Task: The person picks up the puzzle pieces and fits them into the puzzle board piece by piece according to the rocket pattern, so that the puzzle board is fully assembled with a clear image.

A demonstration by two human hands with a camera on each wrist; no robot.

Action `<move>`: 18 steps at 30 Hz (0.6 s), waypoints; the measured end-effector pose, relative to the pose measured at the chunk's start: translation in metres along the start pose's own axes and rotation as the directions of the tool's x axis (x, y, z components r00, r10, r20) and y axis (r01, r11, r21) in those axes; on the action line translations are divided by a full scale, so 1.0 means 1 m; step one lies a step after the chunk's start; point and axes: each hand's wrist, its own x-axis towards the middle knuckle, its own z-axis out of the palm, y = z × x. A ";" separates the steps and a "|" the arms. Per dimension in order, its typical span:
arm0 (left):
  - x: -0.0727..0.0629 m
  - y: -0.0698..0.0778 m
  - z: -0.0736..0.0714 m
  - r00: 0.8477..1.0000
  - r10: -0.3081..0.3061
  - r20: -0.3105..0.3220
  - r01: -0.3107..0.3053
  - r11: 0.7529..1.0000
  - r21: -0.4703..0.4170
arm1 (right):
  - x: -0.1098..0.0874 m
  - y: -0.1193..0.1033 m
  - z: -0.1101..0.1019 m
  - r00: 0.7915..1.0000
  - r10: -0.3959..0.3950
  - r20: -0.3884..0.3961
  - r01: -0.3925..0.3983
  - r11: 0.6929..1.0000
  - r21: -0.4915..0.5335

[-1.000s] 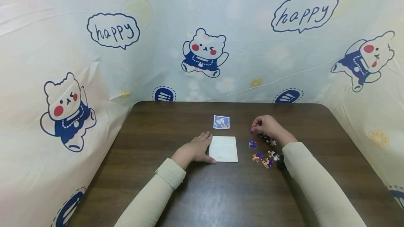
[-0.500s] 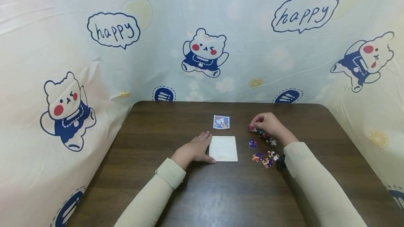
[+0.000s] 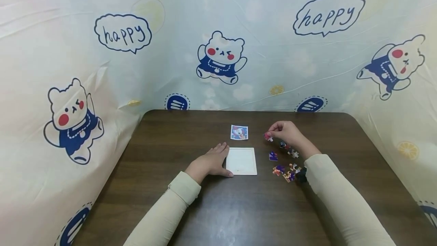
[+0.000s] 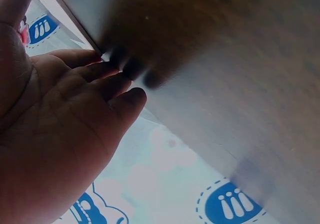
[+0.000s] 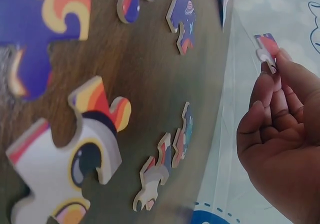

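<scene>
My right hand [image 3: 289,133] pinches a red-and-white jigsaw puzzle piece [image 3: 268,137] between thumb and fingertips, above the table's far right part. In the right wrist view the same puzzle piece [image 5: 266,51] shows red, white and purple. My left hand [image 3: 211,162] lies on the table, fingers extended, thumb and fingers along the left side of a white square puzzle tray [image 3: 241,161]. The left wrist view shows that left hand [image 4: 65,108] from the palm side. Loose puzzle pieces [image 3: 288,177] lie right of the tray, and one purple puzzle piece [image 3: 273,156] sits nearer to it.
A small picture card [image 3: 239,132] with a cartoon figure lies just behind the tray. More puzzle pieces [image 3: 293,152] are under and beside my right wrist. The brown table [image 3: 191,128] ends at a cartoon-printed cloth [image 3: 177,60] at the back and sides.
My right hand has lifted the red-and-white puzzle piece and moved slightly left with it, away from the other pieces. My left hand and the tray have stayed in place.
</scene>
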 end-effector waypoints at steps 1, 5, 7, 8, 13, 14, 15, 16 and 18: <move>0.000 0.000 0.000 1.000 0.001 0.000 -0.001 1.000 0.001 | 0.000 -0.001 0.000 1.000 0.002 0.002 -0.002 1.000 0.003; 0.001 0.000 0.002 1.000 0.000 -0.001 0.000 1.000 0.002 | -0.001 -0.004 0.002 1.000 0.009 0.006 -0.009 1.000 0.013; 0.002 -0.001 0.003 1.000 -0.005 0.002 0.005 1.000 0.003 | -0.001 -0.006 0.003 1.000 0.006 0.005 -0.006 1.000 0.005; 0.002 -0.001 0.003 1.000 -0.008 0.003 0.008 1.000 0.004 | -0.001 -0.007 0.004 1.000 0.006 0.003 -0.006 1.000 0.004; 0.002 -0.001 0.003 1.000 -0.012 0.004 0.012 1.000 0.009 | -0.002 -0.012 0.008 1.000 -0.002 -0.004 0.002 1.000 0.026; 0.002 -0.001 0.003 1.000 -0.010 0.003 0.010 1.000 0.009 | -0.002 -0.013 0.009 1.000 0.002 -0.002 -0.002 0.999 0.043; 0.002 -0.002 0.003 1.000 -0.010 0.004 0.010 1.000 0.013 | -0.003 -0.014 0.010 1.000 0.006 0.002 -0.006 0.998 0.058; 0.002 -0.002 0.004 1.000 -0.009 0.003 0.009 1.000 0.013 | -0.003 -0.015 0.012 1.000 0.010 0.006 -0.011 0.997 0.076; 0.003 -0.003 0.004 1.000 -0.007 0.001 0.007 1.000 0.019 | -0.004 -0.017 0.014 1.000 0.015 0.014 -0.016 0.994 0.107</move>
